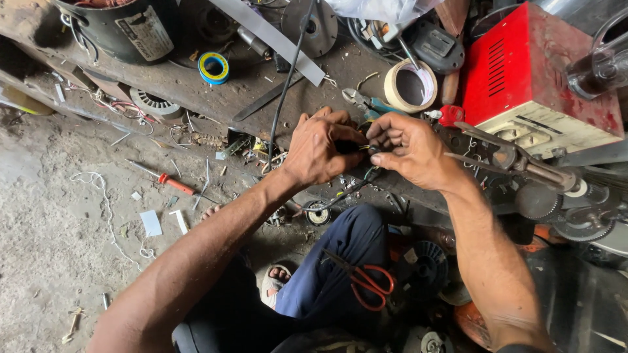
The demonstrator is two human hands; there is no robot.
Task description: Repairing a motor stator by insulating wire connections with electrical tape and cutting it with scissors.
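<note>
My left hand (318,149) and my right hand (405,147) meet above my knee, both pinching a small bundle of thin wires (364,151). A black cable (347,191) with coloured strands hangs down from between the fingers toward my lap. The exact joint is hidden under my fingertips. Red-handled scissors (366,282) rest on my blue trouser leg (340,261).
A red metal box (523,72) stands at the right, a roll of pale tape (409,85) and teal pliers (366,102) just beyond my hands. A blue-yellow tape roll (214,68) and a black motor (124,29) lie farther left. A red-handled screwdriver (167,178) lies on the dusty floor.
</note>
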